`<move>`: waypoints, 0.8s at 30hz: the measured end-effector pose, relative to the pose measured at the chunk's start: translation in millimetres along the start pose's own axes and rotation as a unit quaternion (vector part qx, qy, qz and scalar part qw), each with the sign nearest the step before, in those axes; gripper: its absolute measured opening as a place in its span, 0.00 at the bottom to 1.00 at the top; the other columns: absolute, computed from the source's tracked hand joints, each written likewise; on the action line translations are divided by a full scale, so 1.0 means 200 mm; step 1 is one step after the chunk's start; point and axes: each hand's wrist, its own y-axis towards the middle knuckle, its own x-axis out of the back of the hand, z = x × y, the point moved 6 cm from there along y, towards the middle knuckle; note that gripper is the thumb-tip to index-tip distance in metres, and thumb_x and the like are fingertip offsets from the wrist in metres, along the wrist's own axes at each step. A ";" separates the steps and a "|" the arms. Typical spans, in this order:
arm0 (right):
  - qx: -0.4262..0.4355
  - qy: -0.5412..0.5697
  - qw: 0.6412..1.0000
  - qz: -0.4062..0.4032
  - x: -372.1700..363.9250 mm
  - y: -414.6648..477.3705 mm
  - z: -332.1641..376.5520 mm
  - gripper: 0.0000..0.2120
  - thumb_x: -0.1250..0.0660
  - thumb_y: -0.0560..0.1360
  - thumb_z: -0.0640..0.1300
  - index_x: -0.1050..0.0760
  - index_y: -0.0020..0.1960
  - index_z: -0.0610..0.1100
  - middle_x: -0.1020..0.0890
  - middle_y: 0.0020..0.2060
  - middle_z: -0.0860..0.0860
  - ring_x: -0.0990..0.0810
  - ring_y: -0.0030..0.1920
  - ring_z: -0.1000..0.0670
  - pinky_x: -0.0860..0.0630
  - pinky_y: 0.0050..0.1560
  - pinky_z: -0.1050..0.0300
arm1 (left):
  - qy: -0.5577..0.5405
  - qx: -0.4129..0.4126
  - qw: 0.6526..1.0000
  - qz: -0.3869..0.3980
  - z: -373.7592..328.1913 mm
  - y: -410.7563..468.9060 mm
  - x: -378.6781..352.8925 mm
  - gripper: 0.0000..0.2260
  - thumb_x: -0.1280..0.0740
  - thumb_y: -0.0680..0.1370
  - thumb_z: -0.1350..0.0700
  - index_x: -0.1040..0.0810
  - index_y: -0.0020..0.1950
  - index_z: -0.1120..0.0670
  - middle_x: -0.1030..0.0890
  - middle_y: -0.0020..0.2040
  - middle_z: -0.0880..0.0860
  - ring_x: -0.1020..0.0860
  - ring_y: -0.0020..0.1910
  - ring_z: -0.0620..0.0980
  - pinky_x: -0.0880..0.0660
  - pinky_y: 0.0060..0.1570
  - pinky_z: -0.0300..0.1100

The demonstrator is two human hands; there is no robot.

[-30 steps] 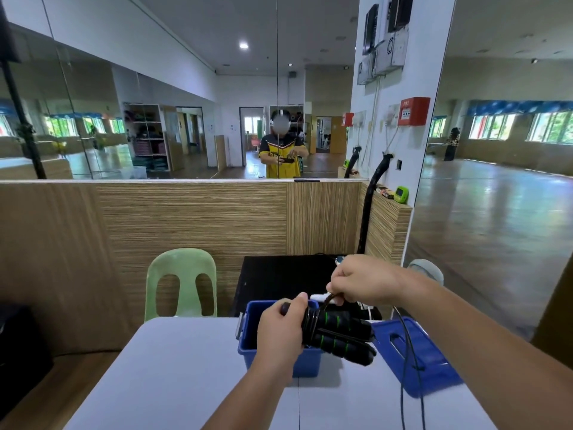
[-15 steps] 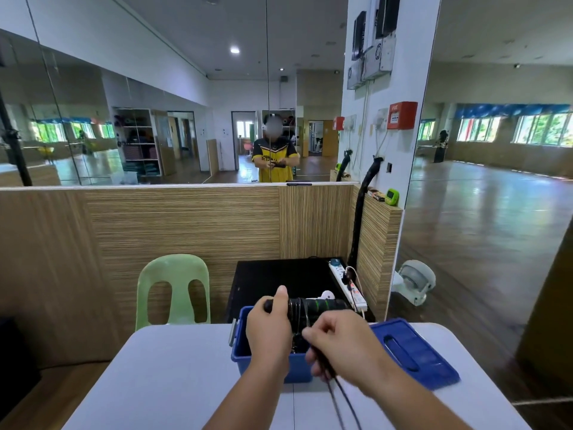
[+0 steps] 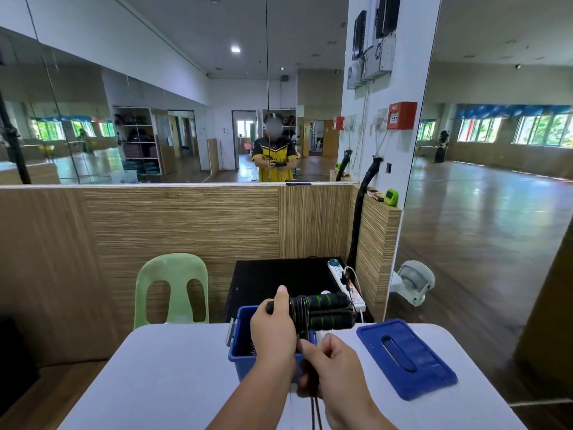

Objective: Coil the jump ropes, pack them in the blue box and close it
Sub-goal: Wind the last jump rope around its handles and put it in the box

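Note:
My left hand (image 3: pixel 274 333) grips the two black jump rope handles (image 3: pixel 325 310) with green bands, held side by side above the open blue box (image 3: pixel 238 342). Black cord is wound around the handles near my thumb. My right hand (image 3: pixel 333 364) sits just below and in front of the handles, fingers curled round the loose black cord (image 3: pixel 315 411), which hangs down toward me. The blue lid (image 3: pixel 406 356) lies flat on the white table (image 3: pixel 161 377), to the right of the box. Something dark lies inside the box, mostly hidden.
A pale green plastic chair (image 3: pixel 173 287) stands behind the table on the left. A black cabinet (image 3: pixel 279 280) with a white power strip (image 3: pixel 348 285) sits behind the box. A wooden partition and mirror wall close off the far side; a small fan (image 3: pixel 414 282) stands on the floor.
My right hand has swung from above the handles down in front and below them, carrying the cord around. The handles have turned level, and my view has shifted slightly.

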 end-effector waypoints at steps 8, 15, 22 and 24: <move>-0.037 0.044 0.998 0.025 0.04 0.09 -0.09 0.16 0.27 0.78 0.42 0.33 0.40 0.40 0.33 0.23 0.44 0.39 0.22 0.50 0.40 0.22 0.61 | -0.038 0.055 0.997 0.028 0.01 0.00 -0.02 0.20 0.34 0.80 0.41 0.25 0.40 0.57 0.24 0.35 0.56 0.25 0.35 0.54 0.25 0.37 0.50; -0.028 -0.002 0.992 0.120 0.08 0.15 -0.06 0.15 0.31 0.78 0.50 0.17 0.38 0.42 0.39 0.28 0.47 0.45 0.28 0.51 0.47 0.26 0.60 | -0.077 0.089 0.992 0.044 0.03 0.00 -0.04 0.18 0.32 0.79 0.41 0.24 0.40 0.55 0.22 0.35 0.56 0.23 0.35 0.55 0.29 0.34 0.47; -0.095 0.089 0.979 0.154 0.08 0.16 -0.07 0.13 0.44 0.84 0.42 0.25 0.46 0.39 0.25 0.33 0.47 0.34 0.31 0.51 0.40 0.35 0.55 | -0.099 0.106 0.989 0.043 -0.03 -0.05 -0.04 0.19 0.32 0.80 0.41 0.20 0.44 0.57 0.21 0.33 0.54 0.24 0.32 0.52 0.29 0.32 0.44; -0.058 0.075 0.981 0.167 0.08 0.16 -0.05 0.11 0.40 0.84 0.44 0.25 0.47 0.38 0.24 0.35 0.46 0.31 0.33 0.51 0.34 0.38 0.54 | -0.104 0.113 0.987 0.045 -0.04 -0.06 -0.03 0.18 0.32 0.80 0.41 0.21 0.43 0.56 0.24 0.30 0.52 0.28 0.27 0.50 0.32 0.27 0.41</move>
